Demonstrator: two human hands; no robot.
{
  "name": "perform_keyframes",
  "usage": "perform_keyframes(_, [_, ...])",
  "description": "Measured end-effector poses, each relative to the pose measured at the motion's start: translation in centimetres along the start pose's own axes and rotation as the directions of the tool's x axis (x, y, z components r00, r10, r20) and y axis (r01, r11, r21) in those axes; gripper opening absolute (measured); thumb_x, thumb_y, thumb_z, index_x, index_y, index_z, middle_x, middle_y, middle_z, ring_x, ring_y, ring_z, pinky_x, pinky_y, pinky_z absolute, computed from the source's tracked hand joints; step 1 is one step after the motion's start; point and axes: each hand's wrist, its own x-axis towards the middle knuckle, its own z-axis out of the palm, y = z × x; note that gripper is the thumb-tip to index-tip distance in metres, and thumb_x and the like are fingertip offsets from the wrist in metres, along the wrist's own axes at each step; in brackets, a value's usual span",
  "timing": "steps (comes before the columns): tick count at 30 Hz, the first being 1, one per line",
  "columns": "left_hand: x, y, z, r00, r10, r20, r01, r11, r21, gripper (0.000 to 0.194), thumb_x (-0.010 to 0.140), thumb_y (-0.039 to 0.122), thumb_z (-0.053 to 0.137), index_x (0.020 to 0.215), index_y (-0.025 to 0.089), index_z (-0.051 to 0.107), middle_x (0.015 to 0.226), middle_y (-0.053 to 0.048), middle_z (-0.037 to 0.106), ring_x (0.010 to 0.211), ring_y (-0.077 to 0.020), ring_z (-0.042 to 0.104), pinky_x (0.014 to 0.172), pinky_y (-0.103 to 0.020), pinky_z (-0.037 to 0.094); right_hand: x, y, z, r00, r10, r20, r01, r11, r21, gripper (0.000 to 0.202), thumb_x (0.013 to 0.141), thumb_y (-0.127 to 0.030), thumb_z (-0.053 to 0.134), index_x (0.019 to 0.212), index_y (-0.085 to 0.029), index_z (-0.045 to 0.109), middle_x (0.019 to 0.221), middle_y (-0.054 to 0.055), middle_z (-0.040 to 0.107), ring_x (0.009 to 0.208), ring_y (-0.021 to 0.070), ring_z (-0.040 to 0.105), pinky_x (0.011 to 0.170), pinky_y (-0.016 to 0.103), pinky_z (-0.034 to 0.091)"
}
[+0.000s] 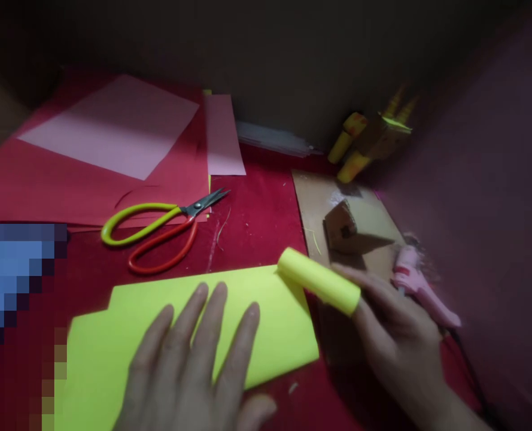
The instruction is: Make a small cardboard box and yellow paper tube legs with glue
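Note:
My left hand (198,365) lies spread on a bright yellow paper sheet (279,329), fingers apart and pointing away from me. My right hand (395,335) is closed round the lower right end of a rolled yellow paper tube (322,281). The tube's upper left end is over the far right corner of the sheet. Beyond the sheet lie scissors (197,206) with one yellow and one red handle, blades slightly apart.
Pink paper (122,126) rests on red sheets (59,185) at the back left. On the right are a cardboard piece (306,197), a small cardboard box (364,227), a pink glue gun (427,293) and a yellow-and-brown cardboard figure (377,140). A wall rises on the right.

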Motion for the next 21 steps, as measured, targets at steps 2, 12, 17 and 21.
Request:
perform_keyframes(2, [0.4,-0.8,-0.6,0.999,0.031,0.024,-0.031,0.999,0.017,0.065,0.085,0.043,0.048,0.141,0.015,0.032,0.140,-0.027,0.040,0.128,-0.0467,0.038,0.099,-0.064,0.031,0.9,0.0,0.3,0.982,0.183,-0.043,-0.176,0.976,0.129,0.030,0.091,-0.025,0.050,0.118,-0.025,0.062,0.086,0.005,0.068,0.074,0.0185,0.066,0.064,0.031,0.055])
perform_keyframes(12, [1.1,-0.7,-1.1,0.993,0.055,0.103,-0.062,0.996,0.062,0.069,0.080,0.041,0.060,0.138,0.010,0.037,0.139,-0.029,0.040,0.127,-0.0467,0.038,0.100,-0.062,0.031,-3.0,-1.2,1.0,0.902,0.360,0.237,-0.431,0.719,0.545,0.044,0.082,-0.029,0.060,0.122,-0.025,0.040,0.103,0.007,0.059,0.069,0.0119,0.060,0.050,0.021,0.050])
perform_keyframes(17, [1.1,0.0,-1.2,0.996,0.023,0.084,-0.028,0.998,0.057,0.066,0.080,0.037,0.062,0.135,0.007,0.041,0.134,-0.029,0.045,0.126,-0.0466,0.039,0.100,-0.062,0.031,-3.3,-1.6,2.0,0.793,0.343,0.504,-0.601,0.579,0.551,0.038,0.077,-0.020,0.059,0.112,-0.021,0.045,0.074,-0.005,0.053,0.047,0.0063,0.050,0.040,0.017,0.040])
perform_keyframes(21, [0.9,0.6,-1.5,0.997,0.009,0.080,-0.014,0.998,0.059,0.065,0.082,0.039,0.060,0.135,0.006,0.042,0.134,-0.028,0.045,0.127,-0.0455,0.038,0.102,-0.061,0.029,-3.1,-1.2,2.3,0.790,0.273,0.549,-0.564,0.677,0.474,0.010,0.079,-0.016,0.055,0.089,-0.018,0.053,0.066,-0.005,0.053,0.048,0.0064,0.047,0.046,0.019,0.040])
